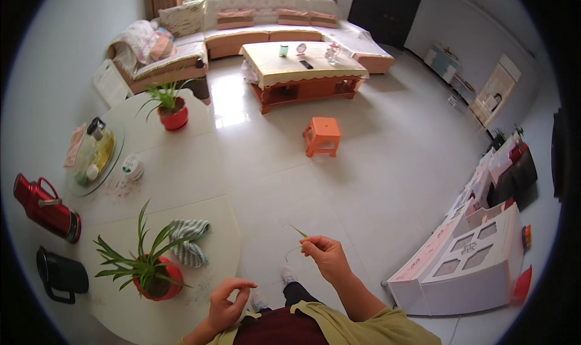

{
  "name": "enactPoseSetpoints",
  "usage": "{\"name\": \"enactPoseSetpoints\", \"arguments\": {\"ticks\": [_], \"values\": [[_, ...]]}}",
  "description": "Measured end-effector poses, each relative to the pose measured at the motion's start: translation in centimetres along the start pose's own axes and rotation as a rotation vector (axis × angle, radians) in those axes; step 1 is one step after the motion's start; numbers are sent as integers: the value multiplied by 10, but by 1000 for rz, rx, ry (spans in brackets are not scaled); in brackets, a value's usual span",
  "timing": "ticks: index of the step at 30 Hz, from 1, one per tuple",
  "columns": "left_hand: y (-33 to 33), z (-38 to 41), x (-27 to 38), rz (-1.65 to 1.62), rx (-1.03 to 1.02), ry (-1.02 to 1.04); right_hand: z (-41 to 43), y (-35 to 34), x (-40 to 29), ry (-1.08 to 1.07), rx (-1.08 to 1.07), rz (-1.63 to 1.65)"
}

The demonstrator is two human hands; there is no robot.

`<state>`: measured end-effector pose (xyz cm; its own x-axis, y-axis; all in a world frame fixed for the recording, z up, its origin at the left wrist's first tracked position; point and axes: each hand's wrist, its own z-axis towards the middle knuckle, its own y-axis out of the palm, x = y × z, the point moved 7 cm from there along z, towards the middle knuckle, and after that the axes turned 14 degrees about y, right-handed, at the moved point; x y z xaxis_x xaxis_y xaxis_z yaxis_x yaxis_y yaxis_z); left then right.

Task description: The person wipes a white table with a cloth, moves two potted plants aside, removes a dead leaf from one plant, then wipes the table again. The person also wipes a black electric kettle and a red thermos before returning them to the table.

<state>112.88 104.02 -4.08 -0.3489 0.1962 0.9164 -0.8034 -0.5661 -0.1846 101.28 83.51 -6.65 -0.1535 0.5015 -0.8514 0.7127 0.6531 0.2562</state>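
Pinched between the thumb and fingers of my right hand (324, 254) is a thin green leaf blade (297, 230), held above the floor. A fine, dark curled strand (288, 253) hangs beside those fingertips; I cannot tell whether it belongs to the same leaf. My left hand (230, 297) hovers at the table's edge with curled fingers, its thumb a little apart, and nothing visible in it. Left of that hand, a spider plant (146, 265) with long green leaves grows in a red pot (174, 279). A striped knitted cloth (190, 243) lies behind the pot.
The pale table (181, 172) also bears a second potted plant (172, 111), a white tub (132, 167), a red vacuum flask (47, 209) and a dark jug (61, 274). Brown crumbs are scattered near the tub. An orange stool (322, 136) stands ahead; a white cabinet (463, 263) is at right.
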Motion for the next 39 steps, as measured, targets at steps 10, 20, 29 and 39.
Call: {"name": "enactPoseSetpoints", "arguments": {"ticks": [10,20,29,39], "values": [[184,58,-59,-586,-464,-516,3,-110,-19,-110,165,-26],[288,139,-96,-1075,-106,-823,41,-181,-69,-272,161,-416],[324,241,-126,-1117,17,-807,119,-225,-113,-332,131,-339],[380,424,-173,-1074,-76,-785,247,-302,-218,-309,221,-392]]}}
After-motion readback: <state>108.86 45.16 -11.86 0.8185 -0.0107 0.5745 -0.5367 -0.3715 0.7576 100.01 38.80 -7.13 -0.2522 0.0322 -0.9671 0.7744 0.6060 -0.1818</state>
